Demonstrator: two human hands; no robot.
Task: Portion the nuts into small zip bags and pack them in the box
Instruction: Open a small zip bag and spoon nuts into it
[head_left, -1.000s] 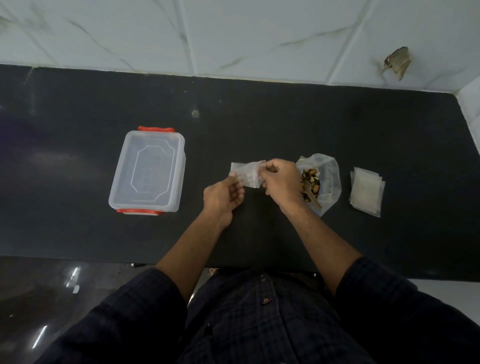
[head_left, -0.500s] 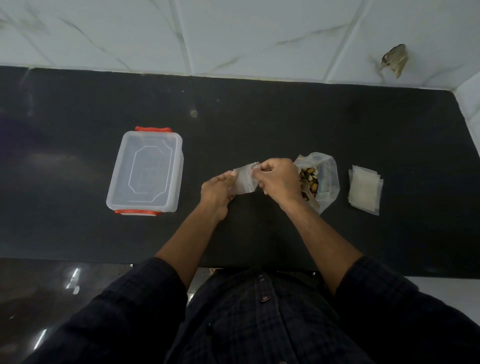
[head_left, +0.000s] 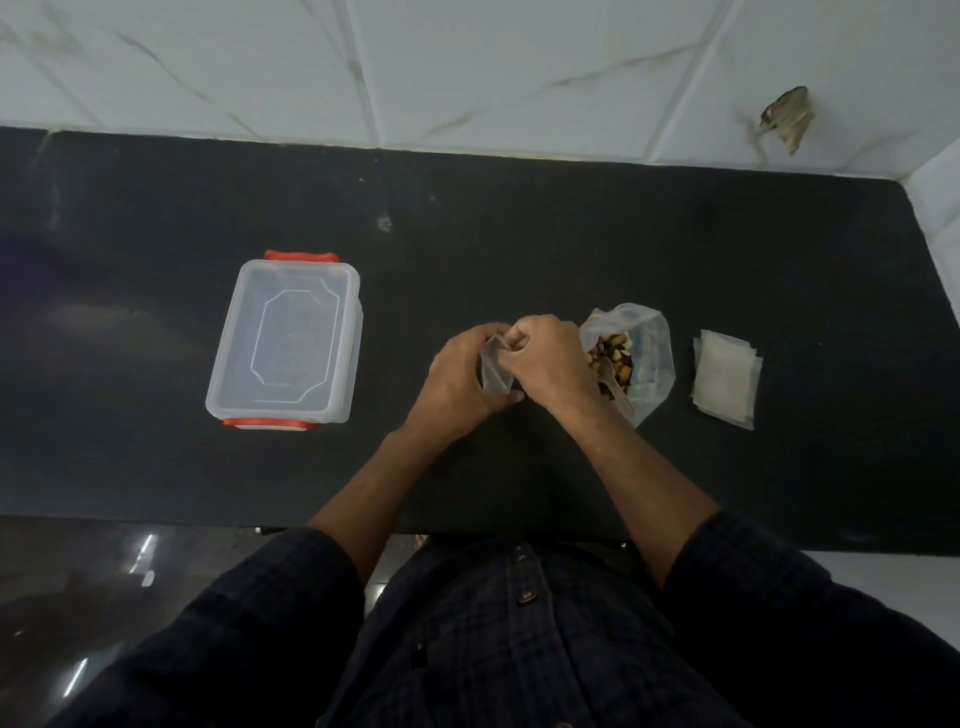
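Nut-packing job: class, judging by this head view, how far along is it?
Done: nothing packed; the lidded box looks empty. In hand: left hand and right hand both pinch one small zip bag; no nuts show in it. Left: spoon nuts from the open bag of nuts, use the stack of empty bags, box them.

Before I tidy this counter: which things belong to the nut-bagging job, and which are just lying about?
Job: small zip bag, held by left hand and right hand; nut bag with spoon; spare zip bags; box.
Lying about: brown scrap on the wall.

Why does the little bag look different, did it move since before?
Yes. The little bag shifted right, nearer the nut bag, now bunched between both hands.
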